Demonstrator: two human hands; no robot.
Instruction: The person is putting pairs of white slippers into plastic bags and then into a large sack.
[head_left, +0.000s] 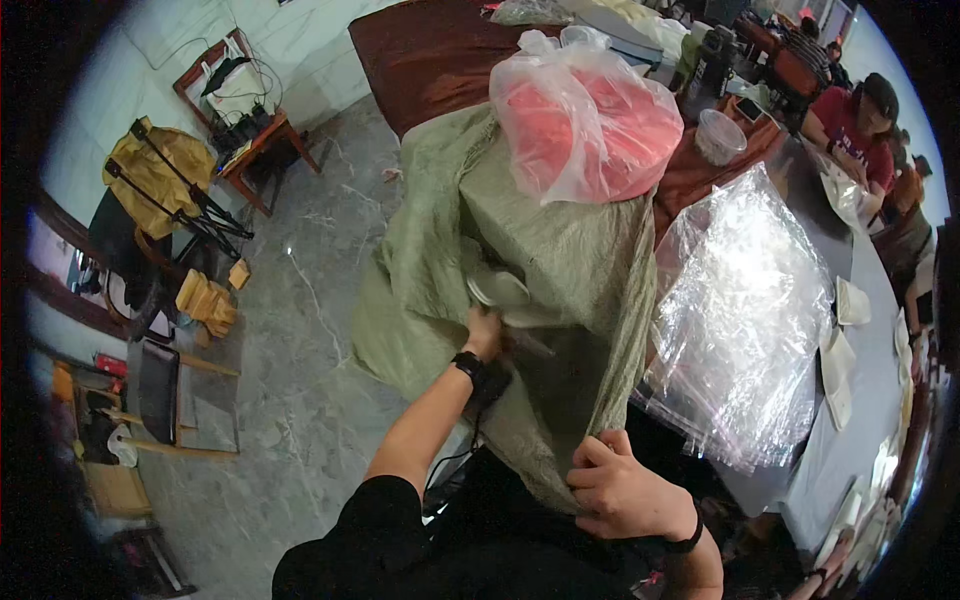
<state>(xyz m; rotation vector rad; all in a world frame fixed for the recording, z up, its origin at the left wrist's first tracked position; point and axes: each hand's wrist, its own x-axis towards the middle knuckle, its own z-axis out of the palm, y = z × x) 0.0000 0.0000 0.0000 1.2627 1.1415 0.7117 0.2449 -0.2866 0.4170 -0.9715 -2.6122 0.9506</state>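
Note:
A large greenish woven sack (430, 230) is spread in front of me with its mouth gaping towards me. My left hand (485, 332) reaches into the opening, fingers closed around white, rounded, flat pieces (500, 290); their far side and my fingertips are partly hidden. The sack's right rim is bunched in the fist of my right hand (625, 485), which pulls it towards my body. On top of the sack rests a tied translucent plastic bag (590, 120) with pink-red contents.
Clear plastic bags (740, 310) lie in a pile on the grey table (800, 470) at right. Beyond are white sole-shaped pieces (838, 375), a clear tub (720, 137) and a seated person in red (860, 140). Chairs (160, 390) and a small wooden table (262, 150) stand at left.

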